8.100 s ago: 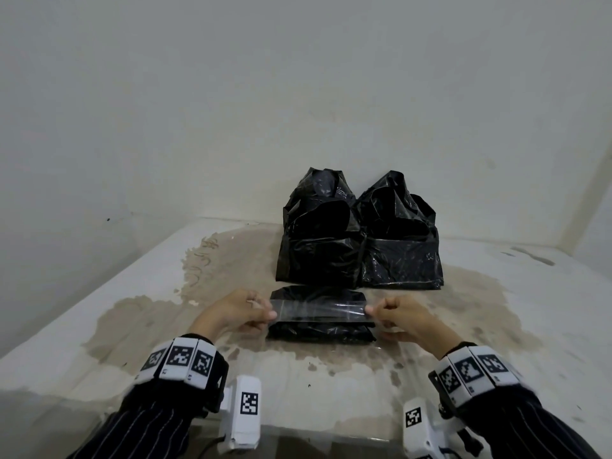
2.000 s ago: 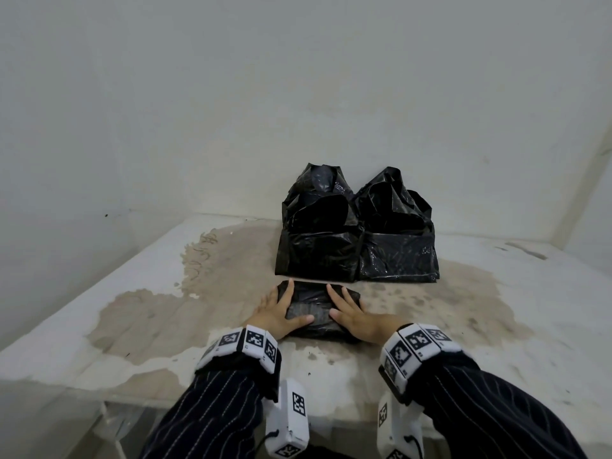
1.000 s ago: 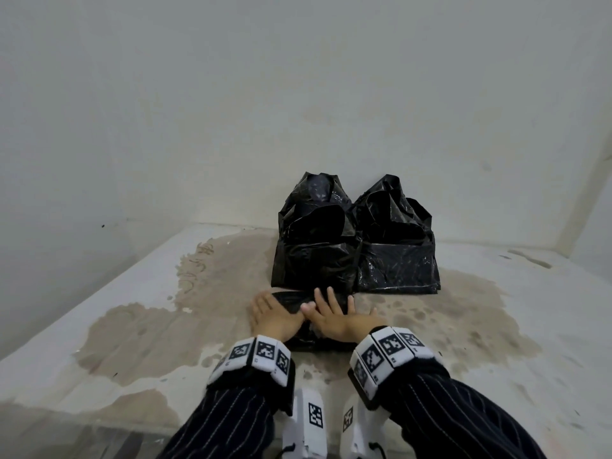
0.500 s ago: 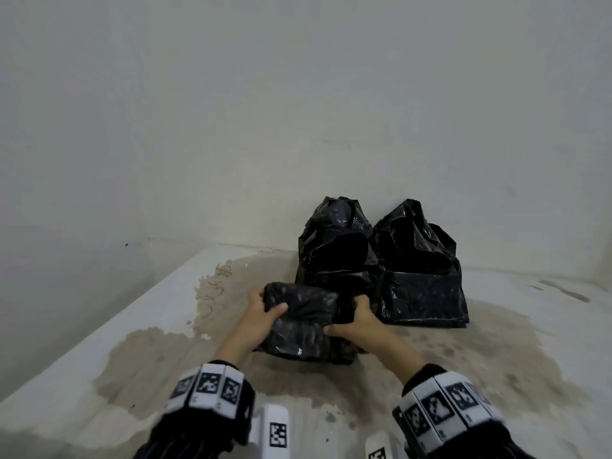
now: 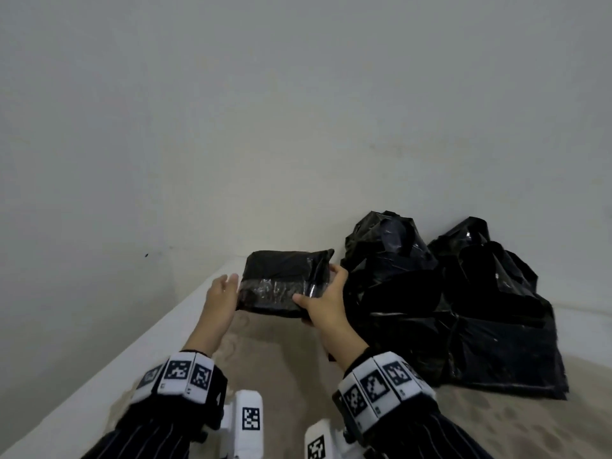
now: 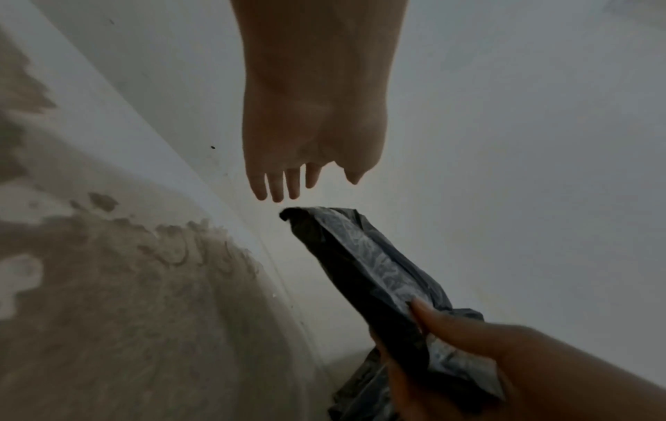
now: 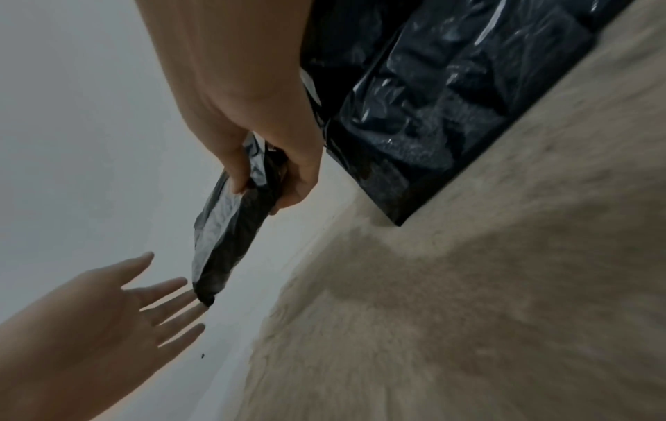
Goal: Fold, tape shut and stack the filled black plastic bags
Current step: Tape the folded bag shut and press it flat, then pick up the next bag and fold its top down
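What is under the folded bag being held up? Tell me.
Nothing supports the folded bag from below: the right hand holds it in the air over the stained table. The left hand is open beside it. The bag's contents are covered.

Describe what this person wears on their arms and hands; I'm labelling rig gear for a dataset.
Both hands are bare: left hand, right hand. Dark sleeves with thin pale pinstripes cover both forearms. Each wrist carries a band of white blocks printed with black square codes, and a white camera unit, also code-marked, hangs below.
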